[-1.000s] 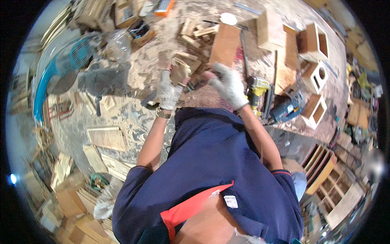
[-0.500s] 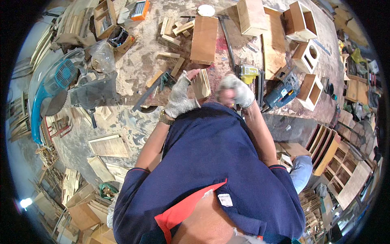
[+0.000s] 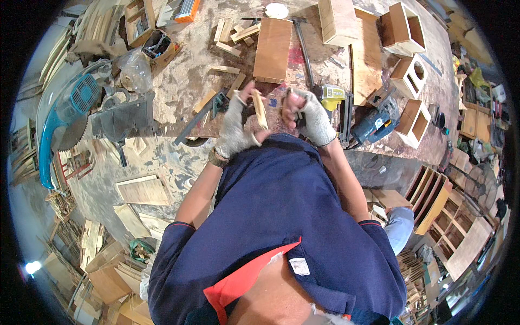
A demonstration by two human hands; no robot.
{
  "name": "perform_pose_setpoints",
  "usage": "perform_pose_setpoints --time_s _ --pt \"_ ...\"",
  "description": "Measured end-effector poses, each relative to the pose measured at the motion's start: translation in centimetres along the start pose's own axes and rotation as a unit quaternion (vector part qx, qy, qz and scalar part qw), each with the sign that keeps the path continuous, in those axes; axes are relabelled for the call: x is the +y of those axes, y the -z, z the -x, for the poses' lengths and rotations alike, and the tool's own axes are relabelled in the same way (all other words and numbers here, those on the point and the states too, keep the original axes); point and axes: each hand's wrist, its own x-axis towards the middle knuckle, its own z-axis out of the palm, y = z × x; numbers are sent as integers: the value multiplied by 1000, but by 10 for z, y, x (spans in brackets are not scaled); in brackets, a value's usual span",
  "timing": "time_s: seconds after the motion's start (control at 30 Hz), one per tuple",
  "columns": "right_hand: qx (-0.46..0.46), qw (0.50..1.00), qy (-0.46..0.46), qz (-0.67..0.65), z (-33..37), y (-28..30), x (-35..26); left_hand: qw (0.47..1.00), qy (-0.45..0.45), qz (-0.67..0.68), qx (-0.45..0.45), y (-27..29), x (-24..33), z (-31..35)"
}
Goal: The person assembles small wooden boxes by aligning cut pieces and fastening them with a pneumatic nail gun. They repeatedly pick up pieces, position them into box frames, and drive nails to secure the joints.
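White-gloved, my left hand (image 3: 233, 127) grips a small wooden piece (image 3: 260, 110) between fingers and thumb, above the near edge of the workbench (image 3: 184, 81). My right hand (image 3: 314, 119) is positioned near it, fingers curled; I cannot tell whether they enclose anything. To its right, near the same edge: yellow power tool (image 3: 331, 96), then dark blue jigsaw (image 3: 375, 123). Farther from that edge: brown board (image 3: 272, 50).

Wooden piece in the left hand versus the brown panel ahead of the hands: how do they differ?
The wooden piece is pale; the brown panel is darker. The wooden piece looks smaller than the brown panel. The wooden piece is held in the left hand, narrow side to the camera; the brown panel rests on the bench, broad face up. Both look wooden.
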Motion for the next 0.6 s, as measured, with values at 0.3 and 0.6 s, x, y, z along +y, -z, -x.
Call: perform_pose_setpoints --time_s 0.3,0.6 --pt "3 853 122 507 4 2 8 792 221 515 242 15 -36 3" --pt "30 818 277 503 -22 -48 1 715 322 596 174 8 -36 -3"
